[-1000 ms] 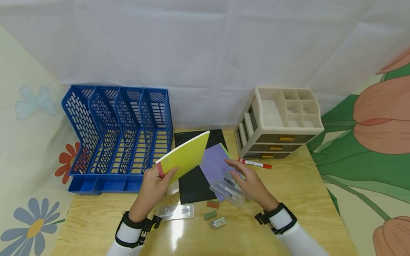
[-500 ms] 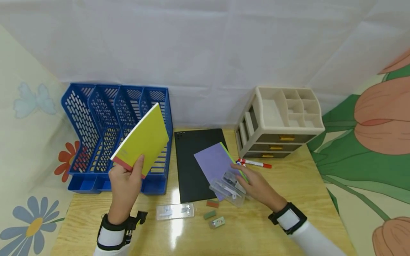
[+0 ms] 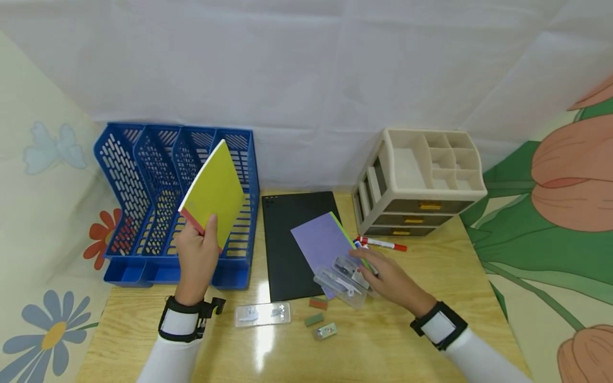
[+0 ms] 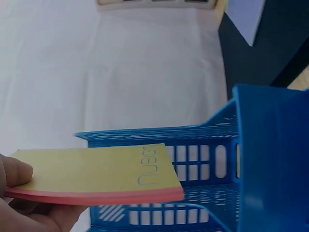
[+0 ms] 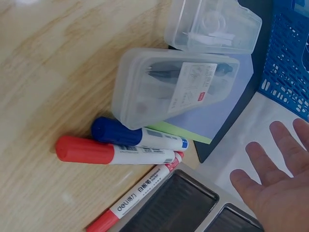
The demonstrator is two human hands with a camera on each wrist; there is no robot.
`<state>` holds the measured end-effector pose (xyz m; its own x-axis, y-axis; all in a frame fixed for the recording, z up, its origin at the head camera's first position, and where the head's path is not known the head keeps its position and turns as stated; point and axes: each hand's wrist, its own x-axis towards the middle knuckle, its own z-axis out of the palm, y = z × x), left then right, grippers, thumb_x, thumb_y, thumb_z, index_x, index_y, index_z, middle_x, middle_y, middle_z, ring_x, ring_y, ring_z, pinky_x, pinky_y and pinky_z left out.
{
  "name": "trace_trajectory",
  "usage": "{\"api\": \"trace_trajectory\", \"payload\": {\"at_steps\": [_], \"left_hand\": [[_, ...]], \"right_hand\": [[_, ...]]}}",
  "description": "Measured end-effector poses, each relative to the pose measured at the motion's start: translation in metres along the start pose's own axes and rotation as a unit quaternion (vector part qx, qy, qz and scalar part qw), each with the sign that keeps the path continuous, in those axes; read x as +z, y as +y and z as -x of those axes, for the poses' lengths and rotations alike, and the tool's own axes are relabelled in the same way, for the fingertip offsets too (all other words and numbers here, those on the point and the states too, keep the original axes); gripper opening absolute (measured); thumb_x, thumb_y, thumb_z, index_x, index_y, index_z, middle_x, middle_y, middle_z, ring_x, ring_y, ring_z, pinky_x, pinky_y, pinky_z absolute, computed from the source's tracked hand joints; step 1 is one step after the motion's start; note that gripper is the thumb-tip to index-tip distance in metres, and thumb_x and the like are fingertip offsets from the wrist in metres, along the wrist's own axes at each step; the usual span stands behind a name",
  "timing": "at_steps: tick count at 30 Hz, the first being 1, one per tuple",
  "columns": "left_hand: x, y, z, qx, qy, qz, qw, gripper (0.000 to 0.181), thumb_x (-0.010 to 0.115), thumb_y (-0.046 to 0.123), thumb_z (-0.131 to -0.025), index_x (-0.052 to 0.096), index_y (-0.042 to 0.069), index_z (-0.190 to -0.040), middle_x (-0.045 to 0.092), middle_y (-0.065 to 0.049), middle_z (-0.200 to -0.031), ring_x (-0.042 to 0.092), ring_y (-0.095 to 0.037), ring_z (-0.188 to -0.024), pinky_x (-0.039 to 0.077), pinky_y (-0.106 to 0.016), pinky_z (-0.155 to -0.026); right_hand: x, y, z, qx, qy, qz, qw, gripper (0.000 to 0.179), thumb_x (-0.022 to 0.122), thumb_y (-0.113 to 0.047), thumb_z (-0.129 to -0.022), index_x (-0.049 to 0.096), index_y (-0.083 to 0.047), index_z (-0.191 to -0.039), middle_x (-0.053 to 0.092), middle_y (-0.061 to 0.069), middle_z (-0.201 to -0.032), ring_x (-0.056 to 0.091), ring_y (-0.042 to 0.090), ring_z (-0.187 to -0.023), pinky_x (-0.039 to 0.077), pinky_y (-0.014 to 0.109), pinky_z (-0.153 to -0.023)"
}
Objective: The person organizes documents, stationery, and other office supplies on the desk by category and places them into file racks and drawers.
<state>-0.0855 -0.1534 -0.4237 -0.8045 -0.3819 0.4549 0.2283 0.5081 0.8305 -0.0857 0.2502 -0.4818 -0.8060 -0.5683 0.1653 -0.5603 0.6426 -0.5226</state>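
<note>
My left hand [image 3: 197,260] grips a thin yellow notebook [image 3: 217,191] with a red spine, thumb on its cover and fingers underneath. It is held tilted over the right part of a blue file rack [image 3: 234,275]; in the left wrist view, the notebook [image 4: 96,169] overlaps the rack's slots [image 4: 193,159]. My right hand [image 3: 392,282] hovers by two clear plastic cases [image 3: 341,287], its fingers spread and holding nothing in the right wrist view. Beneath the cases lies a purple notebook [image 3: 318,239] with a green edge, on a black folder [image 3: 292,266].
Beside the cases lie a blue marker [image 5: 140,136] and two red markers [image 5: 116,154]. A cream drawer unit [image 3: 407,189] stands at the back right. Toward the front are a flat clear case [image 3: 263,315] and several small blocks, one of them green [image 3: 314,319].
My left hand has carried the yellow notebook left from above the black folder to over the blue rack. My right hand has shifted slightly right and toward me.
</note>
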Motion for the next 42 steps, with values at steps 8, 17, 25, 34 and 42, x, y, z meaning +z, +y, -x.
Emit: {"api": "trace_trajectory", "payload": {"at_steps": [8,17,25,34,42], "left_hand": [[0.021,-0.020,-0.014,-0.012,-0.004,-0.011,0.9999,0.031,0.055,0.018,-0.099,0.064,-0.010,-0.107,0.073,-0.026,-0.088,0.065,-0.030,-0.057,0.054,-0.042,-0.042],[0.041,-0.039,-0.024,-0.031,-0.039,0.024,0.9985,0.030,0.051,0.008,-0.098,0.058,-0.013,-0.119,0.068,-0.033,-0.107,0.066,-0.037,-0.090,0.055,-0.058,-0.075],[0.060,-0.048,-0.031,-0.058,-0.054,0.059,0.9951,0.033,0.048,0.002,-0.097,0.054,-0.016,-0.125,0.061,-0.037,-0.118,0.059,-0.043,-0.108,0.048,-0.060,-0.092],[0.075,-0.043,-0.035,-0.096,-0.090,0.115,0.9846,0.038,0.042,-0.001,-0.099,0.045,-0.015,-0.135,0.055,-0.035,-0.130,0.051,-0.038,-0.120,0.040,-0.054,-0.106],[0.086,-0.059,-0.036,-0.103,-0.110,0.120,0.9813,0.041,0.041,0.006,-0.103,0.041,-0.008,-0.142,0.051,-0.031,-0.138,0.047,-0.035,-0.127,0.037,-0.051,-0.110]], "right_hand": [[0.000,-0.003,-0.004,0.005,0.001,-0.013,0.9999,0.039,0.061,-0.002,-0.091,0.058,-0.007,-0.130,0.063,0.012,-0.129,0.057,0.028,-0.119,0.052,0.051,-0.093],[0.005,-0.002,-0.002,0.022,-0.004,-0.018,0.9996,0.039,0.060,-0.004,-0.092,0.057,-0.010,-0.131,0.061,0.011,-0.132,0.056,0.025,-0.121,0.053,0.049,-0.092],[0.008,-0.001,-0.001,0.029,-0.004,-0.035,0.9990,0.039,0.058,-0.001,-0.093,0.057,-0.007,-0.132,0.061,0.013,-0.134,0.055,0.028,-0.122,0.052,0.051,-0.094],[0.012,-0.001,-0.001,0.037,0.007,-0.045,0.9983,0.038,0.059,-0.001,-0.093,0.058,-0.004,-0.131,0.061,0.012,-0.133,0.055,0.027,-0.122,0.052,0.051,-0.094],[0.015,-0.002,0.000,0.065,0.004,-0.056,0.9963,0.038,0.058,-0.004,-0.094,0.058,-0.006,-0.132,0.060,0.010,-0.135,0.053,0.025,-0.124,0.051,0.050,-0.096]]}}
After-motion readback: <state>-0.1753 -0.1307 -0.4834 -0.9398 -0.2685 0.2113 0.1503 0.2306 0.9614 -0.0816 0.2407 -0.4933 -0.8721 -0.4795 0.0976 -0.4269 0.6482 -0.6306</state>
